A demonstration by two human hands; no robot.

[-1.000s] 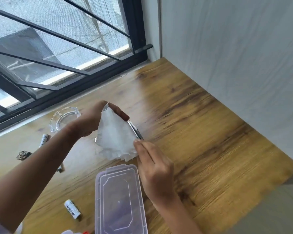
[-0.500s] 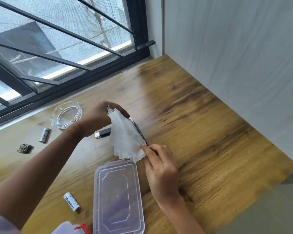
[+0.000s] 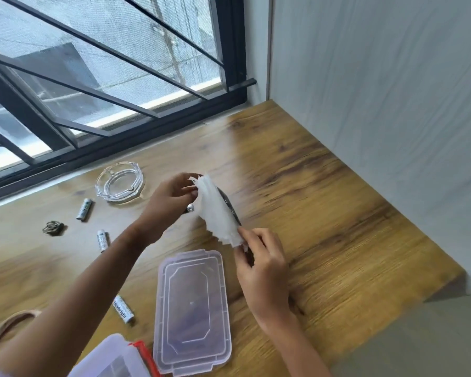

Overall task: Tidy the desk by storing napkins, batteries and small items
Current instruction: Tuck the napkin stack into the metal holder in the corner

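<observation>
A stack of white napkins (image 3: 218, 213) stands on edge above the desk, against a thin dark metal holder (image 3: 230, 206). My left hand (image 3: 172, 197) pinches the stack's top end. My right hand (image 3: 261, 263) pinches its lower end. A clear plastic lid (image 3: 192, 308) lies flat in front of my hands. Three white batteries lie on the wood at the left: one (image 3: 84, 209) near the window, one (image 3: 102, 240) lower, one (image 3: 123, 308) beside my left forearm. A small dark item with a silver tip (image 3: 190, 208) shows behind my left hand.
A glass ashtray (image 3: 120, 183) sits near the window. A small brownish lump (image 3: 52, 228) lies at the far left. A clear box with a red latch (image 3: 114, 360) is at the bottom edge, a tan strap (image 3: 8, 323) beside it. The wall borders the desk on the right.
The napkin stack has turned more edge-on between my hands. The view has shifted right and up, bringing another battery, the strap and more of the clear box into sight.
</observation>
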